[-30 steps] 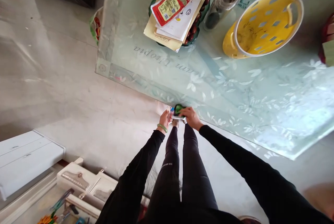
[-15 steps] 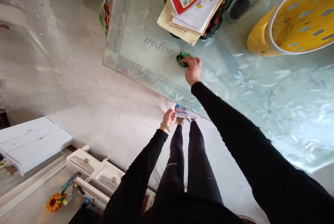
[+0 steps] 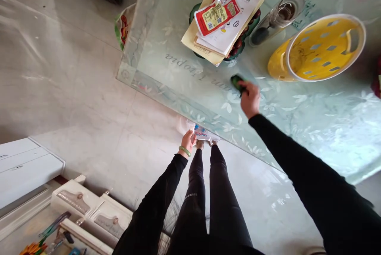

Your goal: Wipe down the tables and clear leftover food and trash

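Green-and-black pad (image 3: 236, 82) was gripped by the right hand (image 3: 250, 99) over the glass tabletop (image 3: 160, 82), between the stacked papers (image 3: 232, 37) and the near edge. The left hand (image 3: 187, 140) was closed on a printed plastic bag (image 3: 205, 132) just beside that edge.

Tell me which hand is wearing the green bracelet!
The left hand wears the bracelet. The right hand, holding a dark green object over the glass table, shows none.

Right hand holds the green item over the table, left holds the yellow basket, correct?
No: the head view shows the left hand holding a printed plastic bag, not the yellow basket. The right hand does hold the green item over the table.
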Available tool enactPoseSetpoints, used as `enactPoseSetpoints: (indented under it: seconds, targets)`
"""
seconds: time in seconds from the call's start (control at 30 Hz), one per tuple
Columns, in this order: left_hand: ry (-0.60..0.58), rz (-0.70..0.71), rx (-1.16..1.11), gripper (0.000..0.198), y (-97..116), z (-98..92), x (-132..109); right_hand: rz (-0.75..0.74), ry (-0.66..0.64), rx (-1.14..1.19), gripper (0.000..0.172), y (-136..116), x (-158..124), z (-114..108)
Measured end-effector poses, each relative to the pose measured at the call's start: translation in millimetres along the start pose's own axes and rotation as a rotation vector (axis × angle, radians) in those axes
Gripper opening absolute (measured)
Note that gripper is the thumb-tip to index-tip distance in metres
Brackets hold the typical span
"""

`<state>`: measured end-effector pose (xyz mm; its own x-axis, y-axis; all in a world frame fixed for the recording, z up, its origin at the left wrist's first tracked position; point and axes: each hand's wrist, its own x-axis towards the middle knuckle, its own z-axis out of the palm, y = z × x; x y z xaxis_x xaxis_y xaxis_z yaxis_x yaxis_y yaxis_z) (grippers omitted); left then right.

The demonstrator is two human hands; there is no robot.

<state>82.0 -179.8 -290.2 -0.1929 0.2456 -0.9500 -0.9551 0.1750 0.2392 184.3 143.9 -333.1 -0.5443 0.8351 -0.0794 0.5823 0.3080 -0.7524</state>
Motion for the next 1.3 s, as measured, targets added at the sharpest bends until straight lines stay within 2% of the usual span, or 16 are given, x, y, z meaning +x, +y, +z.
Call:
enactPoseSetpoints:
  seconds: [0.1, 0.17, 0.23, 0.33, 0.43, 0.5, 0.6, 0.67, 0.7, 0.83, 0.9, 0.97, 1.03, 1.13, 1.2, 1.3]
  targets:
    - [-0.006, 0.033, 0.035, 0.039, -1.7, -4.8, -0.5, 0.198, 0.221, -0.085, 0.054, 1.3, 86.0, 35.4]
    - [0.010, 0.041, 0.037, 0.040, -1.4, -6.7, -0.4, 0.247, 0.233, -0.083, 0.054, -10.0, 105.4, 73.3]
    - [0.020, 0.040, 0.031, 0.040, 0.3, -6.9, -0.5, 0.181, 0.169, -0.049, 0.053, -25.9, 92.1, 108.1]
    - [0.052, 0.027, 0.021, 0.042, 4.5, -3.9, -1.1, 0.028, 0.018, 0.047, 0.049, -43.9, 24.3, 130.5]
    - [0.088, 0.008, 0.017, 0.044, 8.4, 2.2, -2.3, -0.067, -0.211, 0.141, 0.043, -49.3, -74.8, 115.5]
    - [0.091, 0.001, 0.019, 0.045, 9.8, 6.6, -3.1, -0.050, -0.370, 0.151, 0.040, -50.2, -139.1, 97.3]
    - [0.087, -0.004, 0.035, 0.042, 9.6, 11.7, -4.5, -0.001, -0.571, 0.197, 0.038, -49.8, -194.7, 70.2]
    - [0.082, -0.010, 0.053, 0.041, 8.7, 13.3, -5.4, 0.013, -0.581, 0.242, 0.039, -42.2, -186.5, 49.4]
    - [0.078, -0.014, 0.064, 0.040, 8.0, 13.7, -5.8, 0.019, -0.513, 0.240, 0.040, -34.3, -168.7, 37.3]
    - [0.066, -0.021, 0.106, 0.039, 4.2, 14.0, -7.7, 0.111, 0.052, 0.024, 0.049, 13.0, -66.2, -5.7]
    - [0.067, -0.016, 0.123, 0.040, 1.4, 14.7, -9.4, 0.159, 0.185, -0.045, 0.049, 24.5, -46.4, -8.5]
    - [0.071, -0.016, 0.139, 0.044, -1.3, 16.5, -12.1, 0.155, 0.101, -0.003, 0.044, 16.8, -69.0, 3.4]
    - [0.077, -0.024, 0.156, 0.045, -3.1, 19.0, -15.9, 0.159, -0.134, 0.116, 0.036, -3.7, -123.1, 19.3]
    - [0.090, -0.036, 0.178, 0.040, -3.8, 22.0, -22.9, 0.397, -0.455, 0.250, 0.030, -30.0, -209.6, 24.2]
    - [0.105, -0.041, 0.189, 0.035, -4.1, 22.0, -27.4, 0.592, -0.520, 0.247, 0.030, -31.3, -244.0, 11.7]
    - [0.137, -0.050, 0.205, 0.032, -6.3, 19.0, -34.5, 0.785, -0.499, 0.164, 0.037, -10.8, -260.2, -9.7]
